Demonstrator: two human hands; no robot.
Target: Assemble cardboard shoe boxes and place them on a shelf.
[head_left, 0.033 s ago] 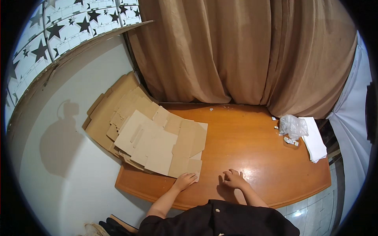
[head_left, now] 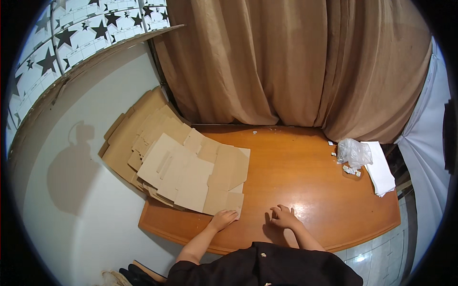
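1. The left hand [head_left: 223, 219] lies flat, fingers together, tips on the near corner of the flattened cardboard blanks [head_left: 191, 174], likely steadying the stack.
2. The right hand [head_left: 285, 218] rests on bare wood beside it, fingers loosely curled, holding nothing.
3. The stack overhangs the left edge of the wooden table [head_left: 305, 176] and leans on the wall.
4. A crumpled plastic bag [head_left: 353, 152] and white sheets [head_left: 381, 169] sit well apart, at the right end.

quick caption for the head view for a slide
Left hand on the near corner of a stack of flat cardboard blanks, right hand resting on the bare wooden table.
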